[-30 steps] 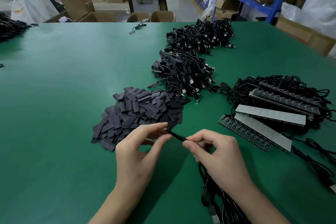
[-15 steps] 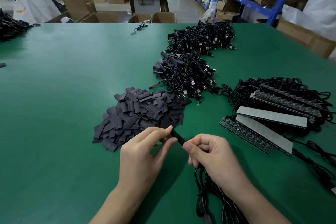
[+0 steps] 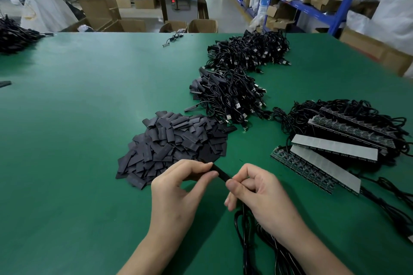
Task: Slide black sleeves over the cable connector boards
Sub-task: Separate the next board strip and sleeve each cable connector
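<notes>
A black sleeve point(image 3: 220, 173) spans the small gap between my hands, low over the green table point(image 3: 78, 140). My left hand point(image 3: 178, 192) pinches its left end between thumb and fingers. My right hand point(image 3: 257, 194) pinches its right end, where the connector board is hidden under the fingers. That board's black cable point(image 3: 244, 225) hangs from my right hand and runs toward me. Just beyond my left hand lies a pile of loose black sleeves point(image 3: 176, 143).
Two heaps of coiled black USB cables point(image 3: 228, 94) point(image 3: 248, 51) lie behind the sleeve pile. To the right sit long strips of connector boards point(image 3: 324, 154) on tangled cables. Another cable heap point(image 3: 15, 35) is at the far left edge. Boxes and blue shelving stand beyond the table.
My hands have drawn closer together, and less of the black sleeve shows between them than a second ago. Both hands keep their grip.
</notes>
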`<state>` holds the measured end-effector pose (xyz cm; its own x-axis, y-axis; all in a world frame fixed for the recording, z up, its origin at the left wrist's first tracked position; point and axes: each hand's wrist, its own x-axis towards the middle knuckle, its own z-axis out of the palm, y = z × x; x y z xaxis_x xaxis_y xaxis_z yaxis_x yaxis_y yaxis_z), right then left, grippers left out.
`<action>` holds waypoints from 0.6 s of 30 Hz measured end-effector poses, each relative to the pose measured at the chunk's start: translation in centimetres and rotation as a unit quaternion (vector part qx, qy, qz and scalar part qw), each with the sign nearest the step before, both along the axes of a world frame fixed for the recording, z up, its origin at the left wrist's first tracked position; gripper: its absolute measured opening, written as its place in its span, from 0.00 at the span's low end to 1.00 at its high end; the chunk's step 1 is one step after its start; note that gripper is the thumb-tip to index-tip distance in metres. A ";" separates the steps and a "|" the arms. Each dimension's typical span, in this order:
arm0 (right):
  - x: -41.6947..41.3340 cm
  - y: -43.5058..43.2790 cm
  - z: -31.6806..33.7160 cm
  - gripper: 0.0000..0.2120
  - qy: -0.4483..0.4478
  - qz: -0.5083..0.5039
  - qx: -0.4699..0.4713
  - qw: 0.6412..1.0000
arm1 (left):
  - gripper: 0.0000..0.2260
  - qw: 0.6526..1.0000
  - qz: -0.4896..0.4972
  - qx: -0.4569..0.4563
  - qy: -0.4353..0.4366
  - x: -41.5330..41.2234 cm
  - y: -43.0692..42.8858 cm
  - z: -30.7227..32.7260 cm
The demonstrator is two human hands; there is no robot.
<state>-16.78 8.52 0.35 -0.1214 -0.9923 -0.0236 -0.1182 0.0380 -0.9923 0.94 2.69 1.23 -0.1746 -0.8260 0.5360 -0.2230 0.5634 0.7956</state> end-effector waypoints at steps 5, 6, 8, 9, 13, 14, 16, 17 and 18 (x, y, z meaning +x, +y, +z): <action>0.2 0.0 0.1 0.10 0.016 0.007 -0.001 1.000 | 0.06 1.000 -0.013 -0.001 -0.012 0.0 -0.3 -0.3; 0.2 -0.1 0.1 0.10 0.014 0.007 -0.002 1.000 | 0.05 1.000 -0.015 -0.002 -0.015 0.0 -0.3 -0.3; 0.2 -0.1 0.1 0.11 0.018 0.008 0.000 1.000 | 0.04 1.000 -0.014 -0.014 -0.017 -0.1 -0.3 -0.3; 0.1 -0.1 0.1 0.11 0.019 0.008 0.003 1.000 | 0.03 1.000 -0.012 -0.023 -0.017 -0.1 -0.2 -0.2; -0.1 -0.1 -0.1 0.09 0.004 0.009 0.006 1.000 | 0.04 0.998 -0.005 -0.054 -0.027 -0.3 0.0 -0.2; -0.1 -0.1 -0.1 0.09 0.002 0.008 0.006 1.000 | 0.04 0.998 -0.004 -0.056 -0.027 -0.3 0.0 -0.3; -0.1 -0.2 -0.2 0.10 -0.007 0.010 0.005 1.000 | 0.05 0.999 -0.002 -0.049 -0.019 -0.3 0.0 -0.3; -0.1 -0.2 -0.2 0.12 -0.015 0.012 0.003 1.000 | 0.06 0.999 -0.002 -0.038 -0.011 -0.3 0.0 -0.2; -0.1 -0.2 -0.1 0.14 -0.028 0.016 0.002 0.999 | 0.08 1.000 -0.005 -0.024 0.001 -0.3 0.0 -0.2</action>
